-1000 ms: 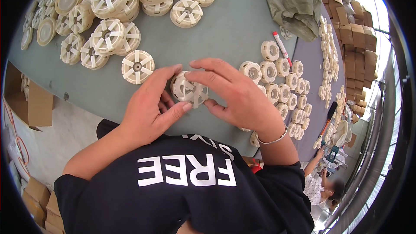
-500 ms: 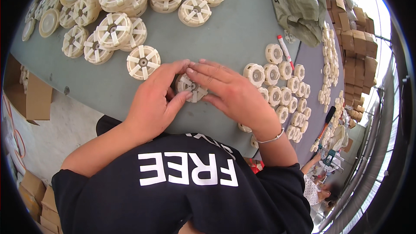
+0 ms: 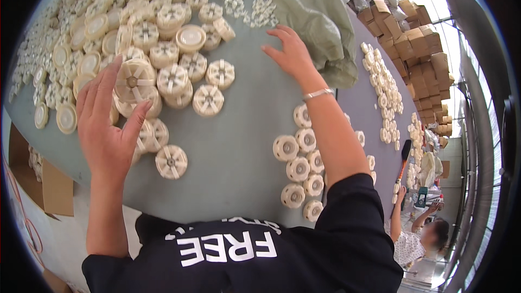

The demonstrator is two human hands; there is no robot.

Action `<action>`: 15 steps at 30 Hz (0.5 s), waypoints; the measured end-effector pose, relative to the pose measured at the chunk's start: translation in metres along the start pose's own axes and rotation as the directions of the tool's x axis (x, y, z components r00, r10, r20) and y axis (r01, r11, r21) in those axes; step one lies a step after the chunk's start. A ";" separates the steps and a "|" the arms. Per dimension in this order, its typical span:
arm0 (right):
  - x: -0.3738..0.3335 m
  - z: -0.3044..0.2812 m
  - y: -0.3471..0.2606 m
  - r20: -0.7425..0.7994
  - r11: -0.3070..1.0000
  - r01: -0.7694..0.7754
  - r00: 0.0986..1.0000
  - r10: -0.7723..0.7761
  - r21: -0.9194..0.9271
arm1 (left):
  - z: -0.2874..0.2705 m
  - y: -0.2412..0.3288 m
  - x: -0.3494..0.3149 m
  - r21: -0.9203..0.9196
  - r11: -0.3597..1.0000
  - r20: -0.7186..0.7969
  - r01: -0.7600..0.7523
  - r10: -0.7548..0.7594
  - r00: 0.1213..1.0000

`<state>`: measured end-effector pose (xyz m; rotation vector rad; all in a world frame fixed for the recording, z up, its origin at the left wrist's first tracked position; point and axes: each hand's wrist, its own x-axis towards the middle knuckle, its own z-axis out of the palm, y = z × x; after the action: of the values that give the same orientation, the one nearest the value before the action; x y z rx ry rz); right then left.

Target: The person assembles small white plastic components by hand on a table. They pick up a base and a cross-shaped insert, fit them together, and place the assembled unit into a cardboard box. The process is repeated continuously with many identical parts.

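My left hand (image 3: 108,116) is at the pile on the left, its thumb and fingers curved around the sides of a round cream plastic piece with white spokes (image 3: 134,80). That piece lies over others like it. Farther out to the right, my right hand (image 3: 293,54) hovers above the grey-green table (image 3: 244,152), fingers and thumb apart with nothing between them. Near its fingertips lies a scatter of small clear-white parts (image 3: 263,13). One spoked round piece (image 3: 171,161) sits alone closer to my body.
A green cloth sack (image 3: 320,27) lies beyond my right hand. Smaller round pieces with clear centres (image 3: 298,169) stand grouped beside my right forearm. Cardboard boxes (image 3: 429,65) are stacked at the right. Another person (image 3: 415,244) works at the far right.
Both hands were together around a spoked piece near the table's front. They have parted: the left is at the pile, the right reaches toward the small parts. The view has shifted too.
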<state>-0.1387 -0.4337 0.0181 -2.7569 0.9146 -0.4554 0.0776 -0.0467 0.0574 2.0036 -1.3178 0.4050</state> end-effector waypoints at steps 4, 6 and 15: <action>0.099 0.034 0.021 -0.078 0.998 -0.058 0.995 0.060 0.020 | 0.014 0.023 0.000 -0.072 0.996 -0.079 -0.055 0.049 0.996; 0.127 0.047 0.025 -0.060 0.990 -0.130 0.989 0.133 0.047 | 0.023 0.063 -0.022 -0.391 0.918 0.156 -0.066 0.136 0.978; 0.043 0.044 -0.012 0.171 0.997 0.016 0.985 -0.002 -0.081 | 0.086 0.138 -0.052 -0.499 0.864 0.630 0.060 0.315 0.709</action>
<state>-0.0843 -0.4459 -0.0097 -2.8209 0.8981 -0.1829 -0.0778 -0.1049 0.0171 1.6514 -1.7955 -0.6701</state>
